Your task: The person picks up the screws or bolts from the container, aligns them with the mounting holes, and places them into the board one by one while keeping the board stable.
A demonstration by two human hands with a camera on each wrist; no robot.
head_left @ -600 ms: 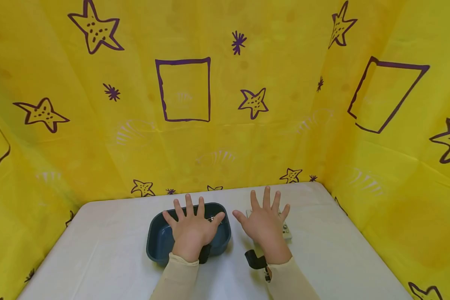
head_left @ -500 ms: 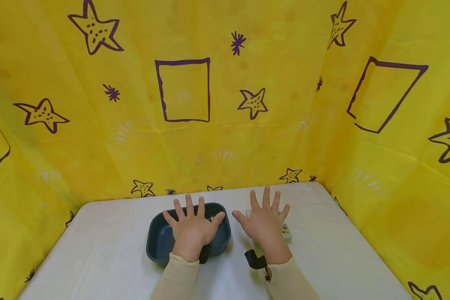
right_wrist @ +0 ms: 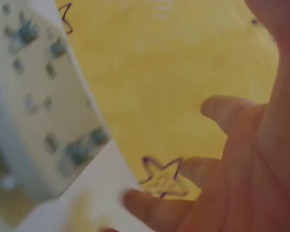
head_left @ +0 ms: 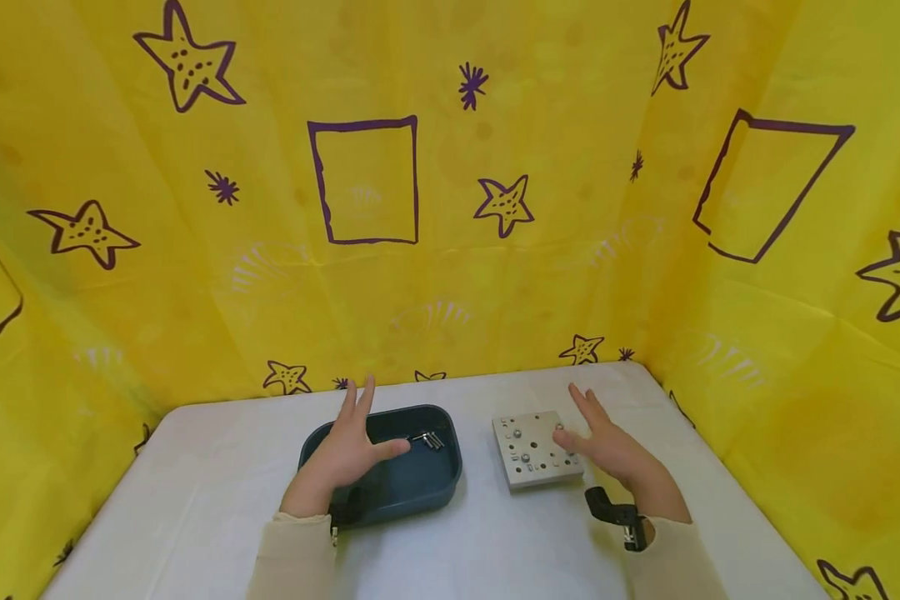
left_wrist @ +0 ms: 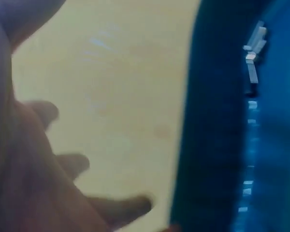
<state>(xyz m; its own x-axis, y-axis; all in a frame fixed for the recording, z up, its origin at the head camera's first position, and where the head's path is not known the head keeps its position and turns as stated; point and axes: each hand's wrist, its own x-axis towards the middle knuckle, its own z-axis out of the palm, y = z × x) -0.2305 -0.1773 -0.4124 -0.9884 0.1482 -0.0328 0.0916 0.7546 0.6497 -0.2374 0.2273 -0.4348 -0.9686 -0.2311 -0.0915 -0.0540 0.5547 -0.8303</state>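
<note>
My left hand (head_left: 345, 450) is over the left side of a dark blue bin (head_left: 420, 492), fingers extended and holding nothing. Inside the bin, towards its right, lie several small metal pins (head_left: 431, 439), which also show blurred in the left wrist view as bright metal pieces (left_wrist: 253, 58). My right hand (head_left: 615, 450) hovers at the right edge of a light metal plate (head_left: 543, 467) with holes and several bolt-like fittings; its thumb overlaps the plate in the head view. The right wrist view shows the hand's spread fingers (right_wrist: 159, 208) apart from the plate (right_wrist: 67, 92).
Bin and plate stand side by side on a white-covered table (head_left: 217, 500), with a strip of cloth between them. A yellow curtain (head_left: 435, 275) with purple starfish drawings encloses the back and sides. Each wrist bears a black camera mount (head_left: 607, 507).
Both hands were spread flat, palms down, over the bin and plate. They have moved apart, left hand leftward and right hand rightward, and turned sideways, uncovering the pins and plate.
</note>
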